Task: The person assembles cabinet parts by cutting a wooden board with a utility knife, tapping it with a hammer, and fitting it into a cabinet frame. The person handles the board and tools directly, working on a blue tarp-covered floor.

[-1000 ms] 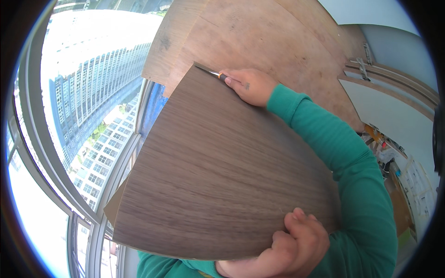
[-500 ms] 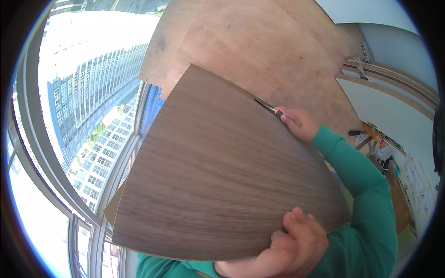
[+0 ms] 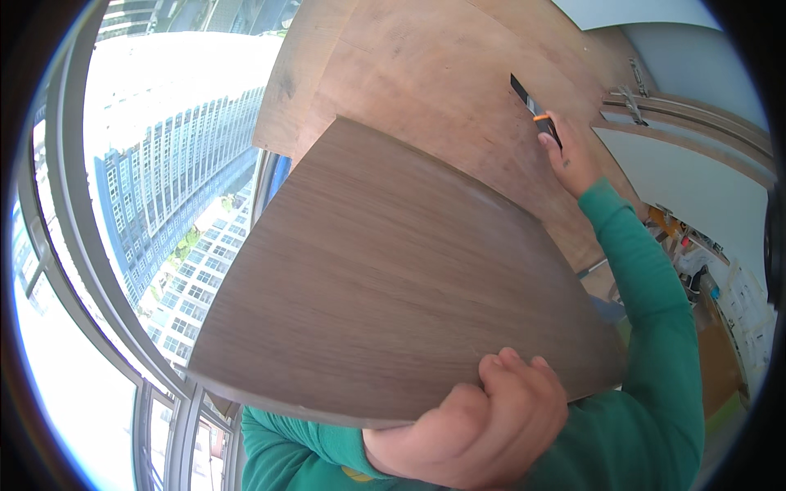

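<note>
A brown wood-grain panel (image 3: 393, 262) lies tilted across the middle of the view, its near edge against my body. My left hand (image 3: 495, 417) grips that near edge, fingers curled over the top face; the thumb's hold below is hidden. Off the panel's far right edge, my right hand (image 3: 573, 159) is closed around a utility knife (image 3: 542, 121) with a dark handle, an orange ring and a long dark blade. The blade points up and left above the wooden work surface (image 3: 434, 65), apart from the panel.
On the left, a window frame (image 3: 70, 245) overlooks tall buildings. White cabinet doors (image 3: 671, 164) with metal hinges stand at the right. Below them lie assorted tools (image 3: 692, 254) and a printed sheet (image 3: 745, 303).
My right hand has lifted the utility knife from the panel's far edge and moved it up and right. The panel's near edge has risen slightly, with my left hand still on it.
</note>
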{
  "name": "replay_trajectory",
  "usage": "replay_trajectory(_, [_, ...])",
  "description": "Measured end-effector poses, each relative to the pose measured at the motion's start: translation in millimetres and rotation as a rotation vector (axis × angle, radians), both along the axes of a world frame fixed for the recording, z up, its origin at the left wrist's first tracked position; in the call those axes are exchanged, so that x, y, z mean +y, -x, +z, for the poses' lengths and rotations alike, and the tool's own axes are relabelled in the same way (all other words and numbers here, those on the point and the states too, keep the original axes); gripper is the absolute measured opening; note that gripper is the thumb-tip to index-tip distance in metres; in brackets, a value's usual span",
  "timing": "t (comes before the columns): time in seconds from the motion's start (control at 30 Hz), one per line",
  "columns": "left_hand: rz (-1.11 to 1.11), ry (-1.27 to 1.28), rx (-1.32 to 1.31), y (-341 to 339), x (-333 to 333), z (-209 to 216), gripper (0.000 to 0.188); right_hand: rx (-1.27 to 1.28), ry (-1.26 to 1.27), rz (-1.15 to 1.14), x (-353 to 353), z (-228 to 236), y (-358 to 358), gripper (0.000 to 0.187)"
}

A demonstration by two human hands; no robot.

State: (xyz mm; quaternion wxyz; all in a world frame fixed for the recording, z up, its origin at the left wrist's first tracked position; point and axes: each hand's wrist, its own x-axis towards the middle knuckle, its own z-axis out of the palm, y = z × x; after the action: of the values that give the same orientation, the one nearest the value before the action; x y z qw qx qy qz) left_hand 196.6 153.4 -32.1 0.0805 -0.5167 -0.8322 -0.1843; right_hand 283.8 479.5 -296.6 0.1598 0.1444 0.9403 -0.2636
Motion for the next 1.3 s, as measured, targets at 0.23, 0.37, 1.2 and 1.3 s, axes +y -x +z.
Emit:
replay_trajectory(0.23, [-0.162,0.083,-0.112,20,-7,18,0.019,0.123,-0.233,0.055,5,-20,1,0.048])
replay_trajectory(0.37, [-0.099,0.107,-0.157,12,-1,23,0.020,-0.179,0.019,-0.028,32,4,-110,0.058])
replay_trajectory(1.2, [0.160,-0.112,0.228,-102,-98,38,0.032,0.049,1.366,-0.905,24,241,-35,0.046])
replay_trajectory(1.3, [0.249,-0.247,0.266,-118,-105,-3,0.036,0.355,1.161,-0.749,10,328,4,0.046])
